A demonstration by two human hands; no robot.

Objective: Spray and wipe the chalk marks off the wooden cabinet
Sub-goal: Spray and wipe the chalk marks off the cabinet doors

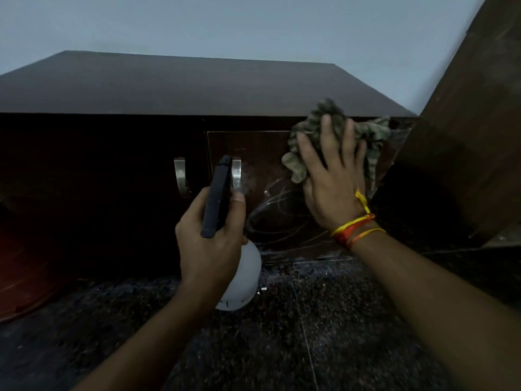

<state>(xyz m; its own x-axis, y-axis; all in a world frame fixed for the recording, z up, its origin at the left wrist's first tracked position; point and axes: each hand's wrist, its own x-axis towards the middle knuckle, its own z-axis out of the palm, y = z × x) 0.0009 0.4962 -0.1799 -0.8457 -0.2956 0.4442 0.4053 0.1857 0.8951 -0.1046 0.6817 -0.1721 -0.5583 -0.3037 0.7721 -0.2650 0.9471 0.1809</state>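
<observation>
A low dark wooden cabinet (pixel 169 88) fills the middle of the head view. White chalk scribbles (pixel 279 210) cover the lower part of its right door (pixel 253 148). My right hand (pixel 332 179) presses a crumpled greenish striped cloth (pixel 324 122) flat against the upper right of that door, fingers spread. My left hand (pixel 211 244) grips a spray bottle with a black head (pixel 217 193) and a white body (pixel 245 280), held in front of the door's left edge, nozzle pointing at the door.
Two metal handles (pixel 180 176) sit at the doors' meeting edge; the right handle (pixel 236 173) is partly behind the sprayer. A tall dark wooden panel (pixel 465 122) leans in at the right. Dark speckled stone floor (pixel 282 334) lies below; a reddish object (pixel 25 263) is at far left.
</observation>
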